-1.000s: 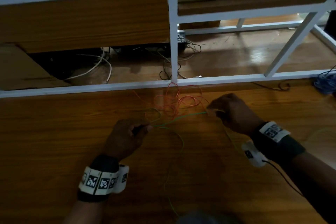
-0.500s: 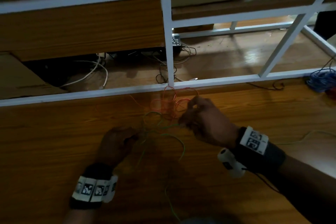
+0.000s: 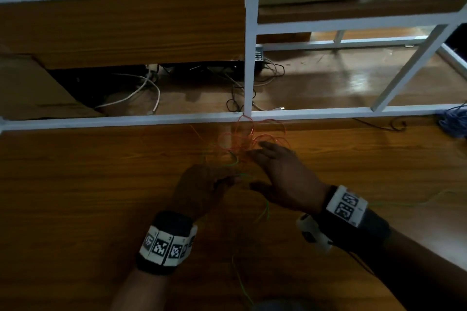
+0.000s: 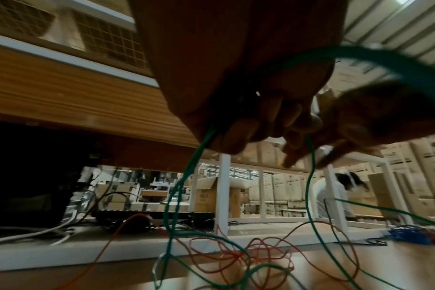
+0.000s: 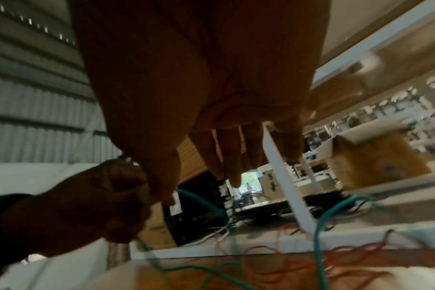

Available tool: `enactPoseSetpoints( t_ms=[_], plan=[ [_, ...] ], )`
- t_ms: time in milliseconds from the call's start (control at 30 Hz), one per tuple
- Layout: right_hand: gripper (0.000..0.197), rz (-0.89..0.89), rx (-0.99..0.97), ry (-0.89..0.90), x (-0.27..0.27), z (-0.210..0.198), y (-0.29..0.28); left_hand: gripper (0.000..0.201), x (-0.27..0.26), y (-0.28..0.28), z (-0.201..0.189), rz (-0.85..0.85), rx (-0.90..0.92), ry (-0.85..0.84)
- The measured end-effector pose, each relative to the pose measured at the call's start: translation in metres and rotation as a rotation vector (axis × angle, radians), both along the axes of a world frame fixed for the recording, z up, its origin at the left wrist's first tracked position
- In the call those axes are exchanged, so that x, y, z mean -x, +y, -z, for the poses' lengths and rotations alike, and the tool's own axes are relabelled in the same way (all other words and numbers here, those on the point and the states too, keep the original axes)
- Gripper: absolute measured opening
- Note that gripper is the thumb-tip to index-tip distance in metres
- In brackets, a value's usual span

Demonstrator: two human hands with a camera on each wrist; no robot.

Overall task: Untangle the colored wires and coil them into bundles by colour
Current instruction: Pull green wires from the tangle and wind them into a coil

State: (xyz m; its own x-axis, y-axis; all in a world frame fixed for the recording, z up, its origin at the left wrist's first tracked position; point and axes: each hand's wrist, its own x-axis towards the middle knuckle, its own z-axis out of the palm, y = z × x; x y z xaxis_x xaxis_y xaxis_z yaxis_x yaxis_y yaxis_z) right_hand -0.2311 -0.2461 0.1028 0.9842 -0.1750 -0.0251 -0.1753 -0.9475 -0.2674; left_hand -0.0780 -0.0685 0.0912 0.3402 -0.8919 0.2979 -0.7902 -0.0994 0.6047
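Note:
A thin green wire (image 3: 233, 163) runs from the orange-red tangle (image 3: 246, 137) on the wooden table into my left hand (image 3: 228, 178). In the left wrist view the left hand's curled fingers (image 4: 281, 125) grip the green wire (image 4: 186, 176), which hangs in loops onto the orange-red tangle (image 4: 261, 249). My right hand (image 3: 255, 166) hovers just right of the left one, fingers straight and spread over the tangle's near edge. The right wrist view shows its fingers (image 5: 234, 157) extended and holding nothing, with green wire (image 5: 318, 241) below them. More green wire (image 3: 240, 283) trails toward me.
A white metal frame rail (image 3: 126, 120) and upright post (image 3: 250, 58) border the table's far edge right behind the tangle. A blue wire bundle (image 3: 454, 124) lies at the far right. White and black cables (image 3: 141, 93) lie on the shelf beyond the rail.
My right hand has let go of the green wire it was pinching, opened its fingers and moved left, close to the left hand. The taut green span between the hands has gone slack.

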Motion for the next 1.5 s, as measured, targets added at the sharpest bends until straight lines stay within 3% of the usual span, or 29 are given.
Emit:
enactPoseSetpoints(
  t_ms=[67,133,267,333,433,500,600,667,733,800,833,900,1000,1067,1133,1267,1333,1500],
  plan=[
    [0.036,-0.059,-0.164,-0.065,-0.012,0.003,0.007,0.032,0.0,-0.003,0.0,0.01,-0.01,-0.054],
    [0.021,-0.07,-0.254,-0.099,-0.013,0.005,0.004,0.023,-0.003,0.001,-0.002,-0.009,-0.01,-0.004],
    [0.026,-0.036,-0.225,-0.235,0.01,-0.009,-0.025,0.018,-0.015,0.022,0.008,-0.14,-0.084,0.098],
    [0.025,0.013,-0.207,-0.296,0.025,-0.017,-0.047,0.019,-0.024,0.034,0.017,-0.15,-0.109,0.01],
    [0.019,0.124,-0.172,-0.352,0.05,-0.03,-0.076,0.039,-0.035,0.047,0.027,-0.17,-0.193,-0.127],
    [0.016,0.221,-0.149,-0.397,0.066,-0.037,-0.092,0.041,-0.042,0.055,0.031,-0.227,-0.228,-0.165],
    [0.017,0.346,-0.127,-0.31,0.08,-0.034,-0.112,0.042,-0.044,0.061,0.037,-0.304,-0.209,-0.054],
    [0.029,0.404,-0.09,-0.011,0.077,-0.023,-0.112,0.045,-0.038,0.055,0.04,-0.278,-0.171,-0.011],
    [0.069,0.414,0.072,0.276,0.069,-0.01,-0.099,0.042,-0.031,0.046,0.043,-0.22,-0.163,-0.081],
    [0.102,0.326,0.141,0.301,0.054,-0.009,-0.071,0.037,-0.021,0.034,0.044,-0.147,-0.131,-0.182],
    [0.106,0.253,0.12,0.245,0.045,-0.013,-0.054,0.035,-0.016,0.027,0.045,-0.121,-0.091,-0.214],
    [0.094,0.122,0.036,0.139,0.02,-0.013,-0.019,0.033,-0.004,0.013,0.042,-0.08,-0.031,-0.249],
    [0.035,0.02,-0.047,0.017,-0.011,0.002,0.013,0.032,0.003,0.001,0.038,-0.049,0.011,-0.256],
    [0.026,0.011,-0.154,-0.061,-0.016,0.007,0.015,0.028,0.001,0.001,0.038,-0.121,0.022,-0.239],
    [0.032,-0.022,-0.227,-0.141,-0.01,0.01,0.009,0.028,-0.005,0.009,0.042,-0.22,0.077,-0.105],
    [0.025,-0.015,-0.183,-0.22,0.015,0.015,-0.018,0.027,-0.019,0.031,0.046,-0.423,0.272,0.433],
    [0.026,0.06,-0.17,-0.265,0.032,0.017,-0.032,0.015,-0.031,0.038,0.042,-0.581,0.38,0.645],
    [0.031,0.271,-0.082,-0.178,0.069,0.037,-0.071,0.007,-0.063,0.059,0.048,-0.855,0.357,0.766]
  ],
)
